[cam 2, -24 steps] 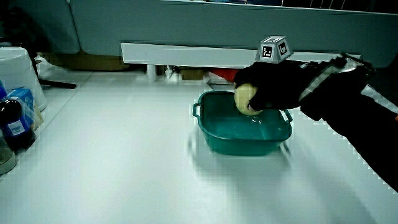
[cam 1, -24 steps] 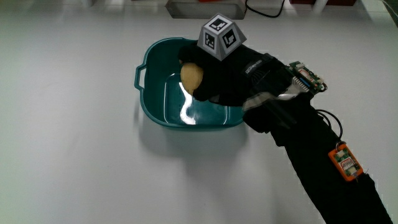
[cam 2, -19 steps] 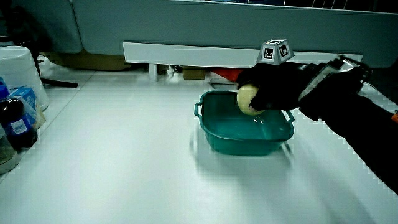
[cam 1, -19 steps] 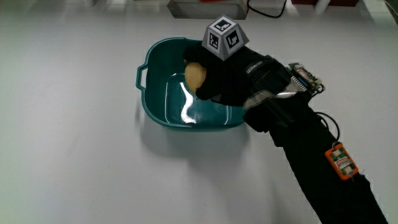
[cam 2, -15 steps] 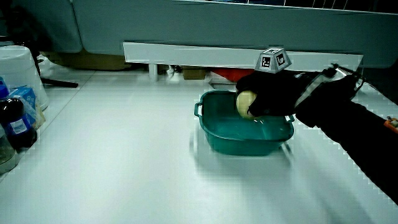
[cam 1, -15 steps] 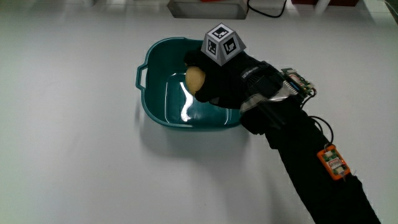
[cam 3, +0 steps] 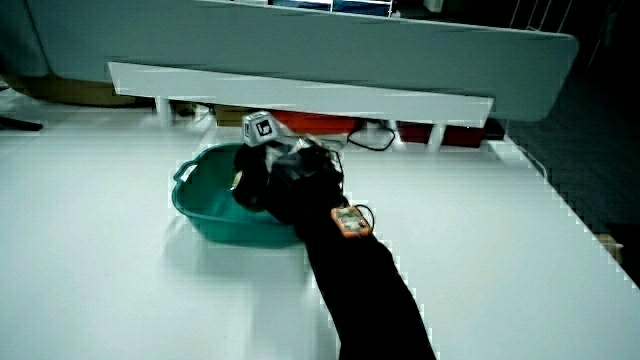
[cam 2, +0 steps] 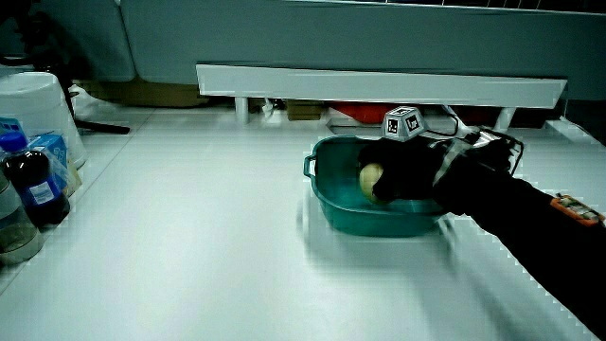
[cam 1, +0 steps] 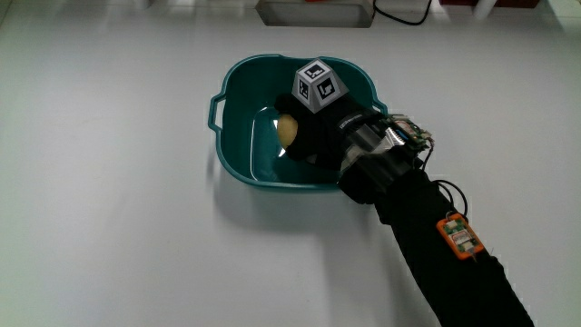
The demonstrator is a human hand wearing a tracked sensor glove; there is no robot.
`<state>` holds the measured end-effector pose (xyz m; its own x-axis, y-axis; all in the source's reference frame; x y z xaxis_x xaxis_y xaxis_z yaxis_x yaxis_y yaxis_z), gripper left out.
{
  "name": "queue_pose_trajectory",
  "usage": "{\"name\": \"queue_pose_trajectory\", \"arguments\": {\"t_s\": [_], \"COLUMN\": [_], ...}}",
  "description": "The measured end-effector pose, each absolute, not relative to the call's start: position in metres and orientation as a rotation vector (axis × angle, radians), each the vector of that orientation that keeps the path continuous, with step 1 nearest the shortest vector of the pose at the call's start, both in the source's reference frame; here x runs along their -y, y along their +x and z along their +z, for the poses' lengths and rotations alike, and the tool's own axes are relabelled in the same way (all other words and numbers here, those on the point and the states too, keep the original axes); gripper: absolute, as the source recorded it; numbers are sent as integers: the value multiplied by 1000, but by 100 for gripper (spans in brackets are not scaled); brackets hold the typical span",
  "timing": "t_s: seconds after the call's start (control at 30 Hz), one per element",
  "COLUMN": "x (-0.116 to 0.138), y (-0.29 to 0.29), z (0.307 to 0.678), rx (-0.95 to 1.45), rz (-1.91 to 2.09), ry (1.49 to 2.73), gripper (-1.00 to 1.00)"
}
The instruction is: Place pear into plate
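Table: hand lowered pear into basin (still gripped).

The hand covers most of the pear, so only a small yellow bit shows. Its fingers are down inside the teal plate, hidden. The forearm is cut off.

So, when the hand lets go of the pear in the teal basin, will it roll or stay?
The pear looks rounded and smooth, so it may roll a little. The basin has raised walls, which should keep it inside. The hand grips it low in the basin, so bruising seems unlikely.
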<state>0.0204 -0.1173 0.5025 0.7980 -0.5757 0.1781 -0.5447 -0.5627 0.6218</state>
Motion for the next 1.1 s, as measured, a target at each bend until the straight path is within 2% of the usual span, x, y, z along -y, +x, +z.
{"name": "queue_pose_trajectory", "arguments": {"t_s": [0.3, 0.83, 1.1], "x": [114, 114, 110], "y": [10, 24, 27], "z": [531, 537, 541], "rx": [766, 732, 718], "rz": [-73, -34, -84], "ry": [2247, 2230, 2234], "gripper": [0, 0, -35]}}
